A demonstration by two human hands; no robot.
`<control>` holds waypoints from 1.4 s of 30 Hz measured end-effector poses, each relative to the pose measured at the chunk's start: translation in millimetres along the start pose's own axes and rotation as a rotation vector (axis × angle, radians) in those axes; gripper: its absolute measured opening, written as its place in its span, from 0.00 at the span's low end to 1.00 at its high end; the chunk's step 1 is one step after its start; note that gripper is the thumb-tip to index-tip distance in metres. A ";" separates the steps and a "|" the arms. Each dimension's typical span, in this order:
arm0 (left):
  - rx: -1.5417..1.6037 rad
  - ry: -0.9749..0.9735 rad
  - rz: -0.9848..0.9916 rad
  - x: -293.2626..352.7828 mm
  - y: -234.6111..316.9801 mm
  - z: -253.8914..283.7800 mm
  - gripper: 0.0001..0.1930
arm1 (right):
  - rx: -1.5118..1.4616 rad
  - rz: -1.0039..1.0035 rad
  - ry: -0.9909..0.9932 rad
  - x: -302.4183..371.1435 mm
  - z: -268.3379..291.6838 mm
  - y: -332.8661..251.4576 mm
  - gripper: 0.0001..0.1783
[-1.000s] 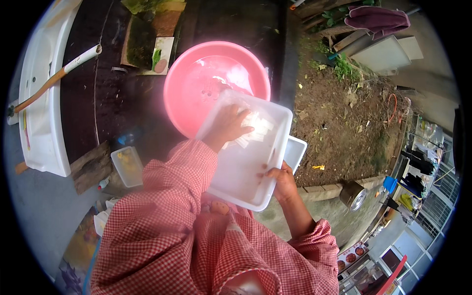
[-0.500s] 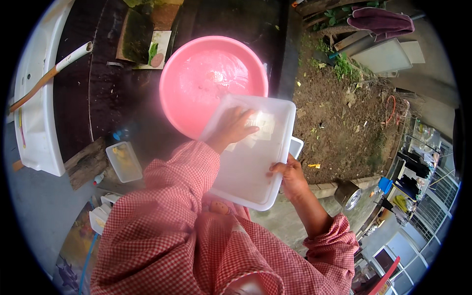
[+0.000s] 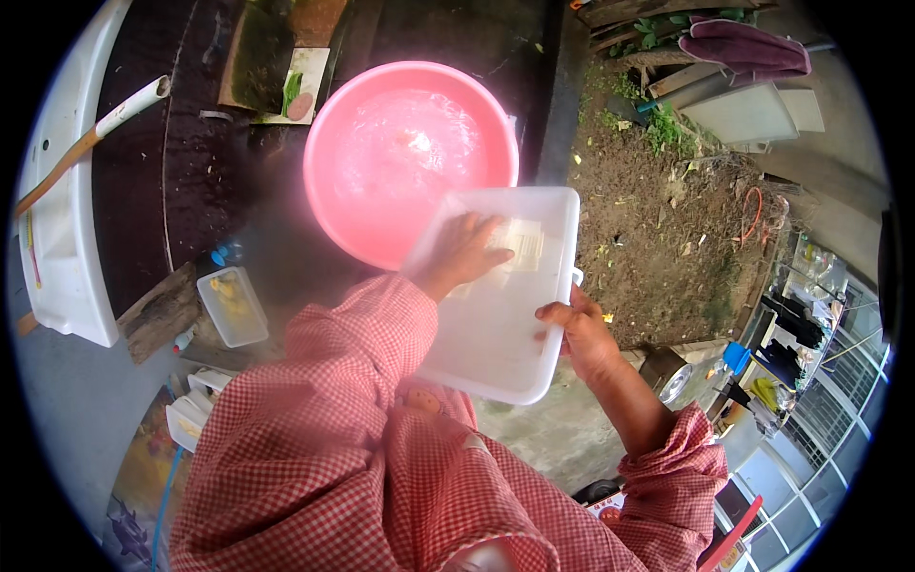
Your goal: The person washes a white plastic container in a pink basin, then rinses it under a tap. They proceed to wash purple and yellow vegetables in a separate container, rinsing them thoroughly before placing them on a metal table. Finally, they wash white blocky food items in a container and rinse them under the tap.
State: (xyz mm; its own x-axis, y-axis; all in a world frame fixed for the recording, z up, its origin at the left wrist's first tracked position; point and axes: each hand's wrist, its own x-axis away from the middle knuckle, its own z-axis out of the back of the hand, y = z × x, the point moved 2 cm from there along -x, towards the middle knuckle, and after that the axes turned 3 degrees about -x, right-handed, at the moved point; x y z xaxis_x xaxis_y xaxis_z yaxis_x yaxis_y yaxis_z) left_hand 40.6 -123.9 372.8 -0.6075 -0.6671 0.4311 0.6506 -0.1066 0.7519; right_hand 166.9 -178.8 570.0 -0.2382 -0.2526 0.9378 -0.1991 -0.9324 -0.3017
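A translucent white plastic tub (image 3: pixel 491 357) is held tilted in front of me, overlapping the near right rim of a large pink basin (image 3: pixel 319 205) of water. My left hand (image 3: pixel 462 255) is inside the tub, fingers spread against its surface, beside a pale rectangular label (image 3: pixel 524 246). With my right hand (image 3: pixel 583 336) I grip the tub's right rim, thumb over the edge and the other fingers behind it. A second white rim (image 3: pixel 578 276) peeks out behind the tub, mostly hidden.
A small clear container (image 3: pixel 233 310) with yellow pieces sits left of my left sleeve. Further left are a white sink (image 3: pixel 71 248) and a wooden-handled pole (image 3: pixel 91 138). A cutting board (image 3: pixel 303 91) lies behind the basin. Bare soil (image 3: pixel 658 257) and a metal pot (image 3: pixel 667 374) are at right.
The tub has shifted slightly right. My left hand has slid a little right inside it, and my right hand has moved slightly up and outward along its rim.
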 end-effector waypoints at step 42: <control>0.302 0.226 -0.039 -5.4 0.0 -52.4 0.31 | 0.285 -0.060 0.015 -7.6 -22.0 -50.0 0.48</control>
State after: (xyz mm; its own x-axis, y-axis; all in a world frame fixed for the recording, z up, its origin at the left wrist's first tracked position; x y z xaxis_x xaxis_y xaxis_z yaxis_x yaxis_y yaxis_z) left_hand 67.8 -158.9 344.4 -0.4914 -0.8162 0.3040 0.4449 0.0648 0.8932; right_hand 157.8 -124.6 574.2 -0.2482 -0.1929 0.9493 0.0618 -0.9811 -0.1832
